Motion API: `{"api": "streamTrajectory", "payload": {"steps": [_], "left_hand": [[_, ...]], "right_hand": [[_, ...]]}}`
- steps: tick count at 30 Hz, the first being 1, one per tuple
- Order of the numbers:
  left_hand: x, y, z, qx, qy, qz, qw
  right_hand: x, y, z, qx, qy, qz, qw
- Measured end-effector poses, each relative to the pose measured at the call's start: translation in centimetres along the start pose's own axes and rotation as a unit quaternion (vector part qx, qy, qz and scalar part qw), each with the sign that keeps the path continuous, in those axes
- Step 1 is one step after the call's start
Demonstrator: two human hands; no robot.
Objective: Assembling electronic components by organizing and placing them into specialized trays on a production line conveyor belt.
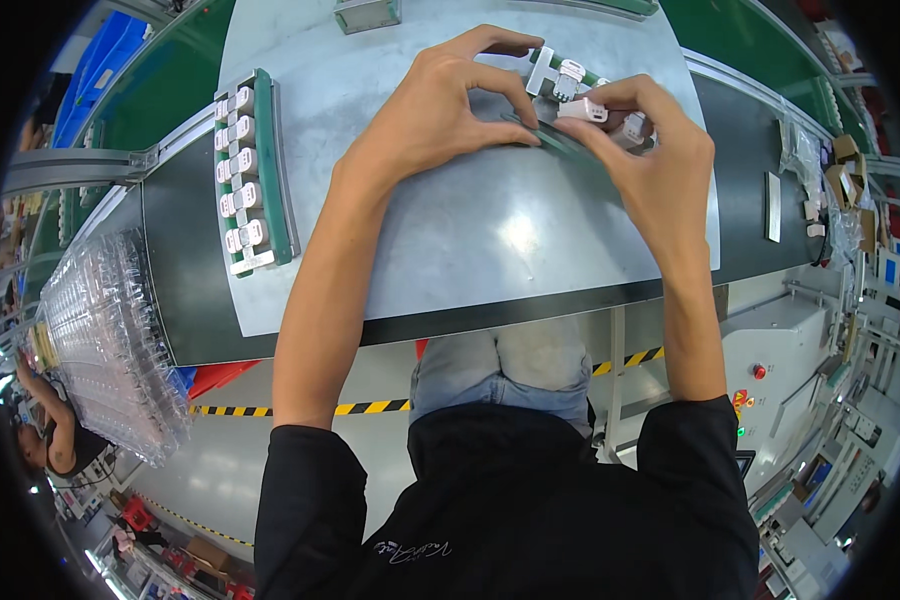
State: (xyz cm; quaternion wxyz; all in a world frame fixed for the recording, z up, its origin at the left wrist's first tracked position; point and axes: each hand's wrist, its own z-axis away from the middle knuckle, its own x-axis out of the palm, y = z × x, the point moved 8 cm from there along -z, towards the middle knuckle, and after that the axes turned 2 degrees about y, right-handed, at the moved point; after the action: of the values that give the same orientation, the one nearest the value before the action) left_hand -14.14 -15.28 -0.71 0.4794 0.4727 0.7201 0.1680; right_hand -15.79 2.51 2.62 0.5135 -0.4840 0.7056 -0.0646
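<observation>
- Nearby, a grey block (367, 15) sits at the far side, a metal bar (773, 207) to the right.
- The right hand (665, 145) pinches one white plug (582, 111) at a green rack (562, 143), hiding some neighbours.
- Left hand (435, 110) narrow at that rack's corner; whether gripping, I cannot tell.
- Counted: one block, one bar, two racks, the second rack (272, 170) at left.

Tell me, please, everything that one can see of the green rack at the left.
The rack is long, narrow and green, apparently of hard plastic. Rounded white pieces, with grey parts among them, line its left side; a flat white block sits at its near end. It lies lengthwise along the left edge of the grey sheet, not held.
</observation>
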Motion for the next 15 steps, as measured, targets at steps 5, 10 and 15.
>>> {"api": "streamTrajectory", "payload": {"steps": [5,10,15], "left_hand": [[0.2,0.1,-0.1,-0.002,-0.005,0.006,1.0],[0.1,0.0,0.0,0.012,0.0,-0.004,1.0],[0.2,0.0,-0.1,0.01,-0.003,-0.007,1.0]], "right_hand": [[0.7,-1.2,-0.4,-0.112,0.041,0.088,0.989],[2.3,-0.3,-0.8,-0.092,0.008,0.086,0.992],[2.3,-0.5,-1.6,-0.109,0.016,0.12,0.987]]}}
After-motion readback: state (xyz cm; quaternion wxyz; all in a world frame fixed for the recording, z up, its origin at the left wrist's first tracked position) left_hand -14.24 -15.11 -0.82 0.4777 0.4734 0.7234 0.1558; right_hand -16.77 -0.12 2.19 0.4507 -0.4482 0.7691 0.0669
